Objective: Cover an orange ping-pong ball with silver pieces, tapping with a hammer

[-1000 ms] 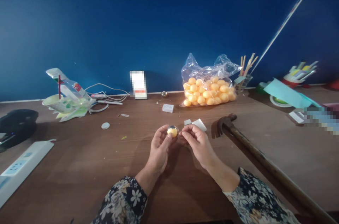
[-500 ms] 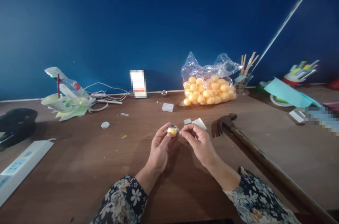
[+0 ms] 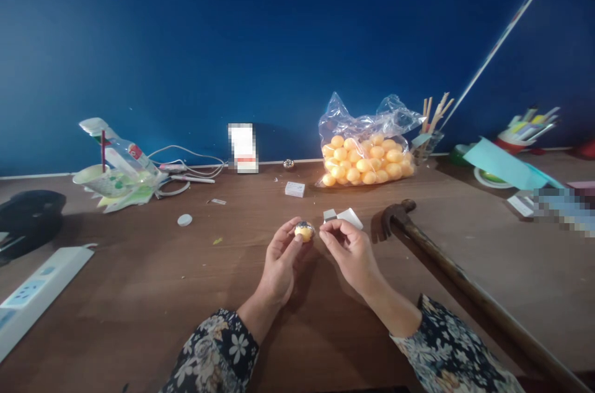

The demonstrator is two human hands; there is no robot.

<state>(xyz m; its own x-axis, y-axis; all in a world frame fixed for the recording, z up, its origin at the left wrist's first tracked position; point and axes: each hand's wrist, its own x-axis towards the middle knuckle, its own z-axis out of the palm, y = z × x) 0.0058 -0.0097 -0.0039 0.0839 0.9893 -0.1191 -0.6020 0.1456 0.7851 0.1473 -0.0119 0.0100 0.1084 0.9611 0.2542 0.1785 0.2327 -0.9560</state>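
Between the thumb and fingers of my left hand point(image 3: 280, 260) is a small yellow ball point(image 3: 304, 232), its upper part covered in something dark, silvery and glittering. My right hand point(image 3: 348, 250) is just to the right of it, thumb and forefinger pinched together; whatever may be between those fingertips is too small to make out. A slim gap separates the right fingertips from the ball. Behind the right hand lie an opened small white box point(image 3: 349, 217) and a grey-white block point(image 3: 330, 215).
A clear bag of yellow balls point(image 3: 367, 160) stands at the back by the blue wall. To the right lies a hammer point(image 3: 446, 269). A small white box point(image 3: 294, 189), a silvery object point(image 3: 288, 163) and a round white lid point(image 3: 185, 220) rest beyond the hands; a power strip point(image 3: 41, 294) is at left.
My right hand has drawn slightly away from the ball, so the gap between them is a little wider. My left hand still holds the ball almost in place.
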